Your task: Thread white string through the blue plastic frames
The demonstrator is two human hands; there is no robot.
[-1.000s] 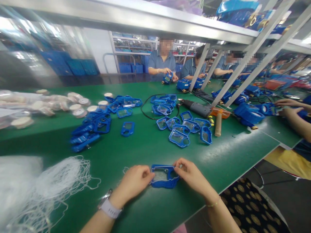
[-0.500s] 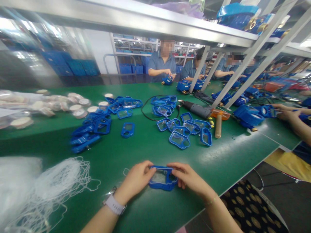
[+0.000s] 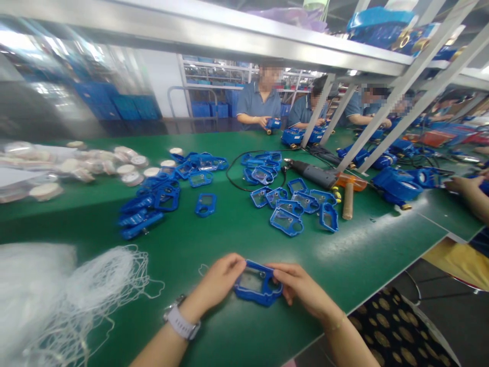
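A blue plastic frame with a clear window (image 3: 258, 295) is held low over the green table, tilted slightly down to the right. My left hand (image 3: 220, 279) grips its upper left edge. On the frame's right end, beside the round hole, my right hand (image 3: 300, 285) has its thumb and fingers closed. Beyond my hands, similar blue frames (image 3: 286, 221) lie in a loose group, one single frame (image 3: 206, 205) lies apart, and more are piled (image 3: 148, 204) to the left. A white string bundle (image 3: 114, 270) is left of my left hand.
The green table (image 3: 214, 239) also bears wrapped white discs (image 3: 46, 191), a grey power tool (image 3: 315, 174), a wooden handle (image 3: 348, 201) and blue meter bodies (image 3: 395, 186). A metal shelf (image 3: 229, 35) hangs overhead. People work opposite, and another person's hand (image 3: 464, 186) is at right.
The held frame has turned, its right end now lower, with both hands still on it. The view has shifted slightly, moving the table items rightward. The standing person's hands have moved with a blue part.
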